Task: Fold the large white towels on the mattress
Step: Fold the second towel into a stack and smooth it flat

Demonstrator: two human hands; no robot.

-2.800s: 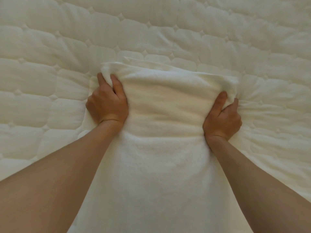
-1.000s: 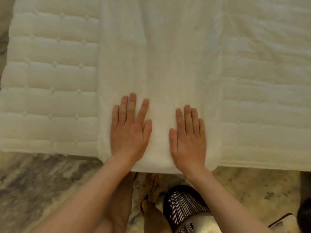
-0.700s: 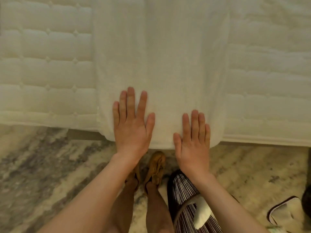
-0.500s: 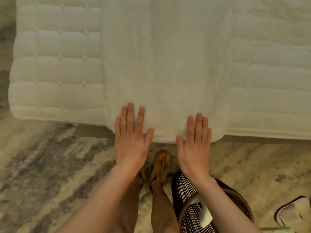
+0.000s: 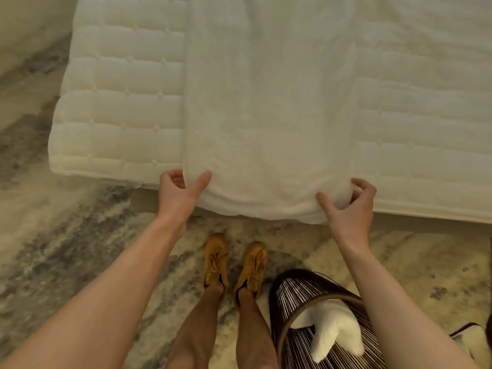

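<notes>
The quilted white mattress (image 5: 119,102) fills the upper part of the view, above a marbled floor (image 5: 66,249). A long white towel (image 5: 269,115) lies lengthwise down the mattress, its near end draped just over the mattress edge. On the floor at the person's right stands a dark striped basket (image 5: 298,302) with 1 white cloth (image 5: 332,331) inside. The left hand (image 5: 178,193) pinches the towel's near left corner between thumb and curled fingers. The right hand (image 5: 348,206) grips the near right corner, fingers curled around the fabric. 2 tan shoes (image 5: 215,259) stand between the arms.
</notes>
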